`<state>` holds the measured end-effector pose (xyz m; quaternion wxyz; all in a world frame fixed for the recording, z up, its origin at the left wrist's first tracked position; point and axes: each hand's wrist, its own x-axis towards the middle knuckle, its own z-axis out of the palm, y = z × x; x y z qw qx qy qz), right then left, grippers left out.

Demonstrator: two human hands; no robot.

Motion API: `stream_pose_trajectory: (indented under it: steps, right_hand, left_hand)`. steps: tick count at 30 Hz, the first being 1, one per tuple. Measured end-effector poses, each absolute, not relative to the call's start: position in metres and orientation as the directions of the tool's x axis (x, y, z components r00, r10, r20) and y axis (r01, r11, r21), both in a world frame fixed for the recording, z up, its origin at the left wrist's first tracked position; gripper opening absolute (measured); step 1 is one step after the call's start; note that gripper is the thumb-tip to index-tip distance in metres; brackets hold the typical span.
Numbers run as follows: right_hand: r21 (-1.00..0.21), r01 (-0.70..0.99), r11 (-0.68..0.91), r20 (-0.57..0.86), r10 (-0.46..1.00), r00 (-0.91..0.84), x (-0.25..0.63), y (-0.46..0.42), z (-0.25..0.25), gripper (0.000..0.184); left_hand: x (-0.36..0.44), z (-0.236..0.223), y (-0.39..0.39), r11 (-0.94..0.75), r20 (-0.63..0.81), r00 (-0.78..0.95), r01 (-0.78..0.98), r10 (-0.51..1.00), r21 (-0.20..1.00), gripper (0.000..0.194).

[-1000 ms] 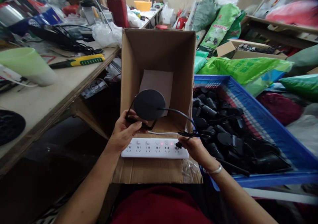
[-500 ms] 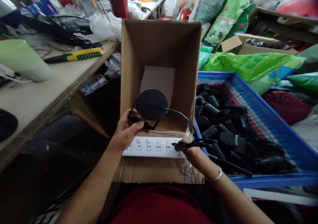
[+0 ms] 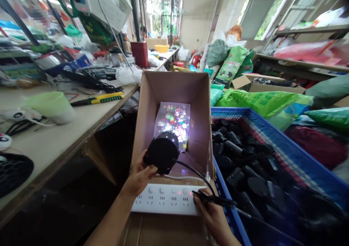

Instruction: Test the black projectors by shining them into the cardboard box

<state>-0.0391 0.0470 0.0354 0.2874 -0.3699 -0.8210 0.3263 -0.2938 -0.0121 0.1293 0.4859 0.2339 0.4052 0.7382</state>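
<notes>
Head view: what has the left hand [image 3: 139,178] got?

A round black lamp [image 3: 162,152], fingers clenched around its near side, just above a white power strip [image 3: 166,199].

Which way does the lamp point?

Its short body runs roughly near to far, with the lit end aimed far into a cardboard box [image 3: 174,89], at a paper sheet [image 3: 171,124] speckled with coloured light.

And the right hand [image 3: 211,211]?

Its fingers are pinched on a thin black cord [image 3: 214,198], beside the strip's right end.

What's around them?

On the right, a blue crate [image 3: 231,113] heaped with more black lamps [image 3: 234,148]; on the left, a long table [image 3: 54,144] holding a pale green cup [image 3: 51,108].
</notes>
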Motion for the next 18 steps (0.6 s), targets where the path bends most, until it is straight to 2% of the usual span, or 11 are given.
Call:
stream_pose_trajectory:
  steps: [4, 10, 18]
  right_hand:
    - [-0.811, 0.392, 0.434, 0.17, 0.817, -0.552, -0.037, 0.05, 0.034, 0.02]
    - [-0.862, 0.344, 0.373, 0.188, 0.864, -0.467, -0.042, 0.047, 0.031, 0.023]
    - [-0.721, 0.424, 0.548, 0.318, 0.806, -0.5, -0.038, 0.054, 0.025, 0.022]
  left_hand:
    - [-0.294, 0.13, -0.018, -0.184, -0.069, -0.442, -0.504, 0.894, 0.844, 0.027]
    - [-0.294, 0.13, -0.023, -0.19, -0.068, -0.447, -0.507, 0.892, 0.84, 0.036]
    - [-0.293, 0.113, -0.036, -0.195, -0.069, -0.464, -0.499, 0.883, 0.845, 0.052]
